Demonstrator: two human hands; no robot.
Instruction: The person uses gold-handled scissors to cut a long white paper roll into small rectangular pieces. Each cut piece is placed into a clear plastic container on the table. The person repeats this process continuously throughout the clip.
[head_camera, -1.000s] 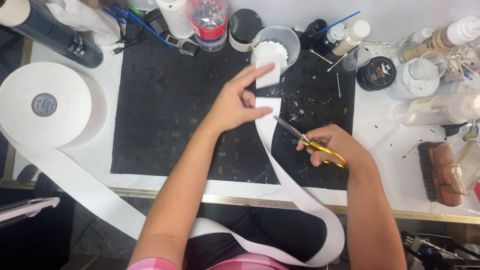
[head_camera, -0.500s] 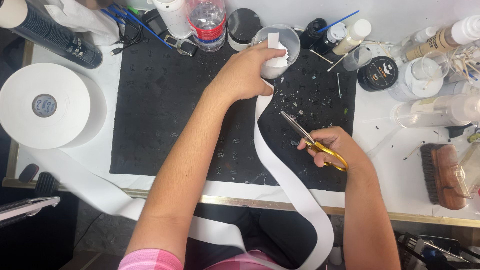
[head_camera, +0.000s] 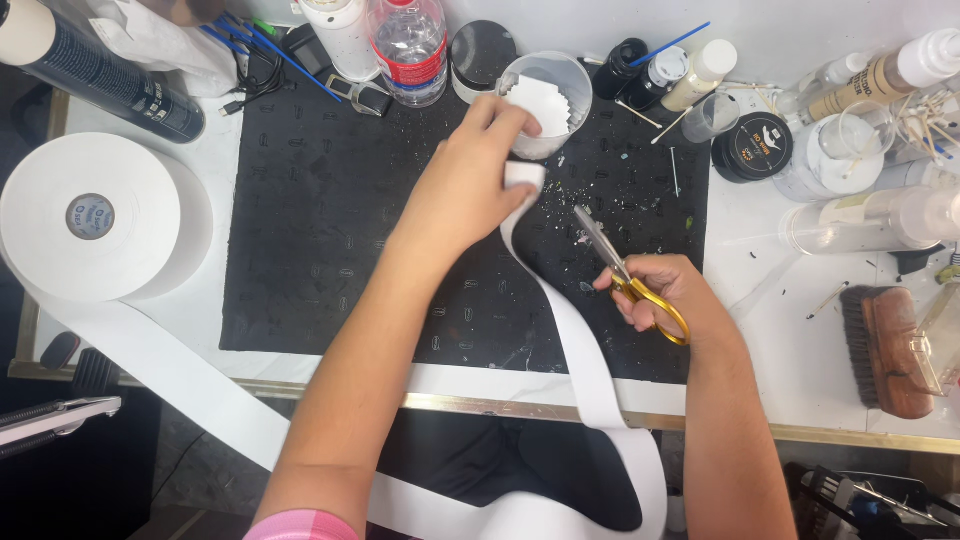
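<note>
- Our left hand (head_camera: 470, 190) reaches to the far middle of the black mat (head_camera: 330, 250), its fingers pinched together on the cut end of the white strip (head_camera: 560, 330), right at the near wall of the clear cup (head_camera: 548, 100).
- Pieces of white strip already stand inside that cup, zigzag edges up.
- Our right hand (head_camera: 680, 295) sits to the right and nearer, fingers closed through the yellow handles of the scissors (head_camera: 625, 275); the blades point up-left toward the strip and look nearly shut (a slim gap, if any).
- The strip trails from the left hand down the mat, over the near edge of the worktop (head_camera: 800, 370), loops below and climbs back to the big white roll (head_camera: 95, 215) on the far left.
- To do this well, we judge it best to keep the strip flat and lightly taut between pinch and lap, hold the scissors square across it, and keep the blades away from the left fingers.
- Bottles, jars and sticks crowd the far edge and right side; a wooden brush (head_camera: 890, 350) lies at the right.
- Hidden: the left fingertips behind the strip end, the lowest part of the loop (cut off by the frame), and whether the small specks on the mat are paper scraps.
</note>
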